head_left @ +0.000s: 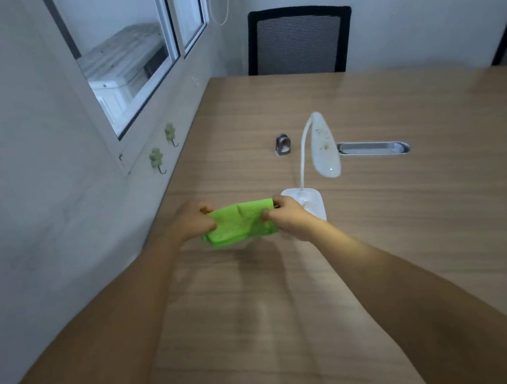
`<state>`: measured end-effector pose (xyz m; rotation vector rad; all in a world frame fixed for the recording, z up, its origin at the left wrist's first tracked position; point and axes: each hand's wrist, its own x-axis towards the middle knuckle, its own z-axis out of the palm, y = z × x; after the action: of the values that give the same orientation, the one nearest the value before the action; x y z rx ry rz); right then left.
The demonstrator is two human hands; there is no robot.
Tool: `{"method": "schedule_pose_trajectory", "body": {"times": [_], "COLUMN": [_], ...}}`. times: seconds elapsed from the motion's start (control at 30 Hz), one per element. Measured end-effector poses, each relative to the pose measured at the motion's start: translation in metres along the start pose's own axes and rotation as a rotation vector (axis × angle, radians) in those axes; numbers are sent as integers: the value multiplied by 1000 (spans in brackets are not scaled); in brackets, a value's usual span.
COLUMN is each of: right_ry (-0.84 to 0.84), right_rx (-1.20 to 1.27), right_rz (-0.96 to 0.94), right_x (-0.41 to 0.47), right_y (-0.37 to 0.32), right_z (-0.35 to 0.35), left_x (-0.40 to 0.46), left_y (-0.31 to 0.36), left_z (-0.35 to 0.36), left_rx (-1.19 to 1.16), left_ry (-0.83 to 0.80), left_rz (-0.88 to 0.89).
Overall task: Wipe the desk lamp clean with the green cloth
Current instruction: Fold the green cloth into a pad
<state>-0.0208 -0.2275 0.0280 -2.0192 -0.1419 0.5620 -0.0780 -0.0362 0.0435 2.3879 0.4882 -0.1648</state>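
**Desk lamp unwiped, green cloth held taut between both hands**

Head view: The desk lamp stands on the wooden table, its white base just right of centre, its thin neck curving up to a long head that hangs toward 1 o'clock from the base. Brownish specks show on the head and some on the base, so the wiping looks not yet begun.

The green cloth is at centre, lifted just off the table, folded over on itself. The left hand pinches its left edge, fingers closed tight on the fabric; the right hand is closed on its right edge the same way. The lamp base lies at about 2 o'clock from the cloth, just beyond the right hand, which partly covers its near corner; whether the knuckles touch it cannot be told. The lamp head is farther off at 1 o'clock, well clear of both hands.

Risks, as a judgement: the lamp looks light and top-heavy on a slim neck, so a one-handed push with the cloth could tip or slide it; the free hand may need to steady the base. A loose fold could also snag the neck.

A metal clip and a cable slot lie beyond, at 12 to 1 o'clock.
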Motion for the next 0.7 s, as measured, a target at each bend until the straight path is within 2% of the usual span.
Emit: {"method": "schedule_pose_trajectory", "body": {"times": [0.13, 0.3, 0.43, 0.5, 0.6, 0.7], "right_ry": [-55, 58, 80, 66, 17, 126], "right_rx": [309, 711, 984, 1006, 915, 751], "right_rz": [174, 221, 307, 327, 294, 232], "right_x": [-27, -42, -51, -52, -58, -56], "right_y": [12, 37, 59, 68, 72, 73], "right_z": [-14, -32, -33, -27, -19, -23], "left_x": [-19, -32, -33, -37, -44, -43], "left_y": [10, 21, 31, 39, 48, 48], "left_z": [18, 40, 61, 72, 87, 101], "left_rx": [-223, -516, -642, -680, -733, -634], "left_ry": [-159, -334, -408, -415, -406, -383], "left_rz": [-112, -218, -259, -276, -313, -271]}}
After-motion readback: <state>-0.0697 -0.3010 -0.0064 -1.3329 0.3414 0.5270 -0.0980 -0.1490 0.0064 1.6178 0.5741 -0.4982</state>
